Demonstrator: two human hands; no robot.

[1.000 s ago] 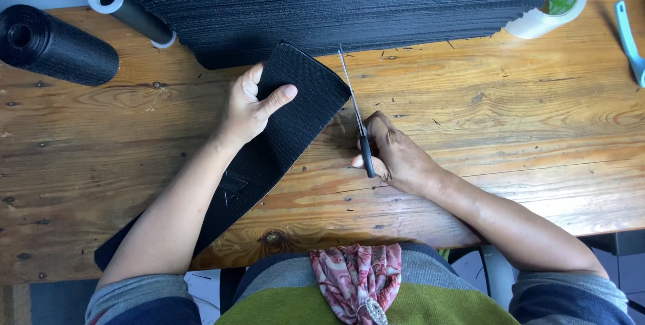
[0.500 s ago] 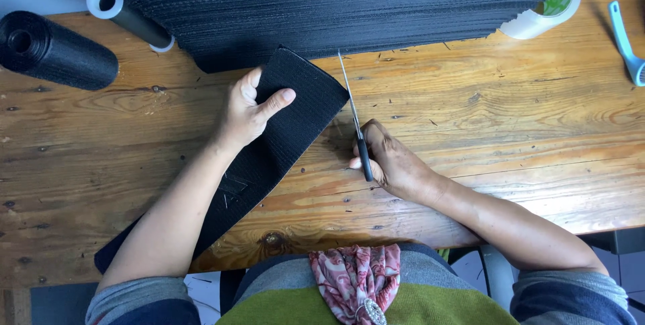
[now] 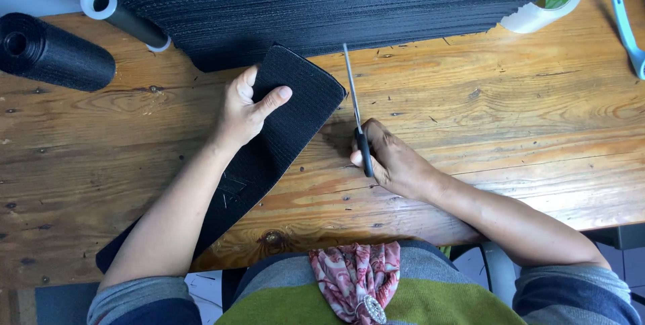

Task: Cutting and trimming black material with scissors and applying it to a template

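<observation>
**Hands, black strip and scissors on a wooden table**

Seen from above: left hand pressed flat on a long black textured strip, fingers curled over its far edge near the rounded upper end, thumb lying across the top. Strip set diagonally on the wooden table, lower end trailing off the near edge beside the left forearm. Right hand closed round the dark handles of scissors, blades drawn together and pointing away, just right of the strip and not touching it.

Probably light and pliable, something like woven elastic or hook-and-loop band, rough enough not to slide; likely floppy if lifted by one end, so best pinned flat near the end, as now.

Large dark ribbed sheet across the far side, cut off by the frame. Black roll at left, white-ended tube beside it, tape roll half tucked under the sheet, pale blue tool cropped at right. Scissor handles hidden in the fist; faint pale marks on the strip unreadable.
</observation>
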